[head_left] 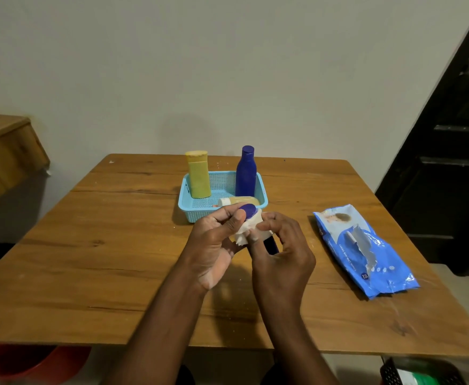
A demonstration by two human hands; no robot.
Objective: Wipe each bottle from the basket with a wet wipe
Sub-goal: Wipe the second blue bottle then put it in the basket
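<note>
1 dark blue bottle (248, 211) wrapped in a white wet wipe (251, 227), gripped above the table (116, 259) by left hand (213, 245) and right hand (280, 257), 3 bottles in the light-blue basket (197, 209), 1 torn-open blue wipes pack (363, 248) to the right.

The held blue bottle (248, 211) shows only its cap and a dark sliver below, the rest hidden by the wet wipe (248, 229) and both hands; the lying bottle (237, 201) in the basket (197, 212) is half covered by fingers. The red tub (33, 362) and black crate (422, 373) are cut off by the bottom edge; print on the wipes pack (366, 251) is too small to read.
</note>
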